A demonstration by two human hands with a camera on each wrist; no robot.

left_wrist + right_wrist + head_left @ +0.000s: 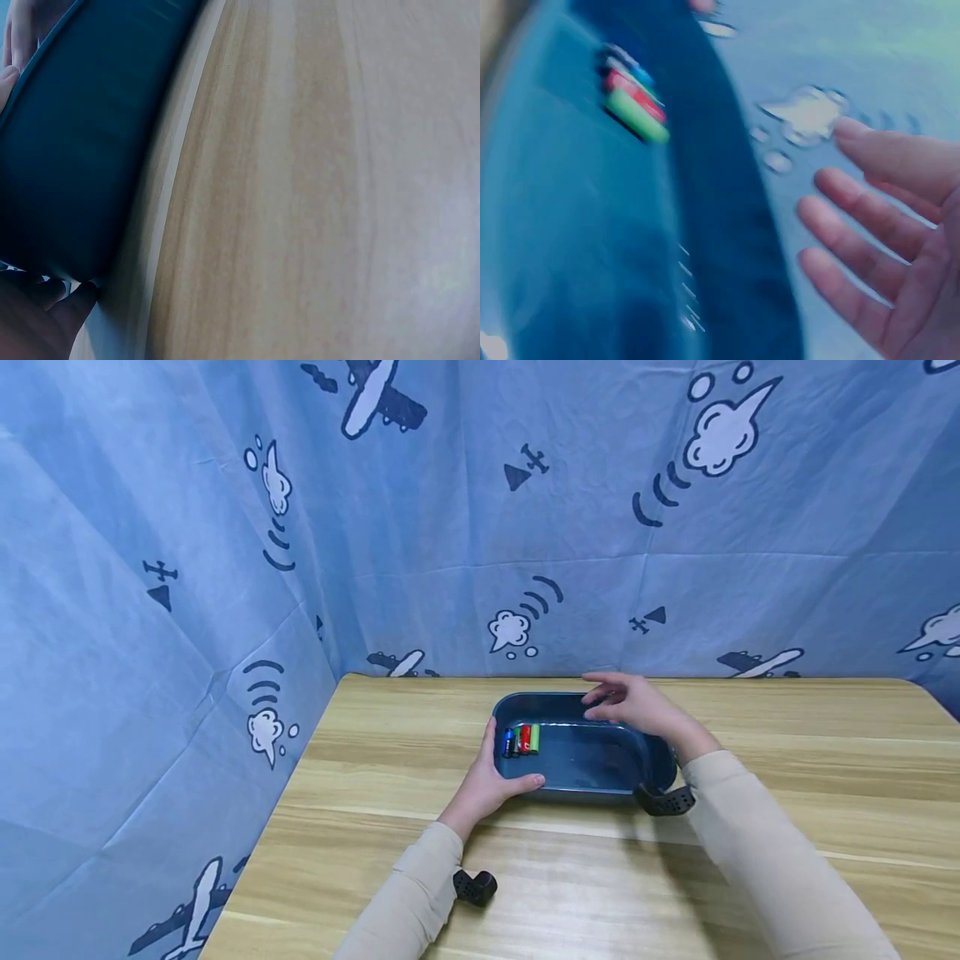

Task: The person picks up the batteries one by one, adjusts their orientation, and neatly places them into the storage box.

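A dark blue rectangular basin with rounded corners stands on the wooden table. Inside its left end, several batteries lie side by side: a blue one, a dark one, a red one and a light green one. My left hand grips the basin's left end, thumb over the front rim and fingers along the outer side. Above the far rim, toward the right, hovers my right hand with spread fingers. The right wrist view shows this palm holding nothing, beside the blurred batteries.
The wooden table reaches back to a blue curtain printed with planes and clouds, which also hangs along the left side. Black wrist straps, one on the left and one on the right, sit over the beige sleeves.
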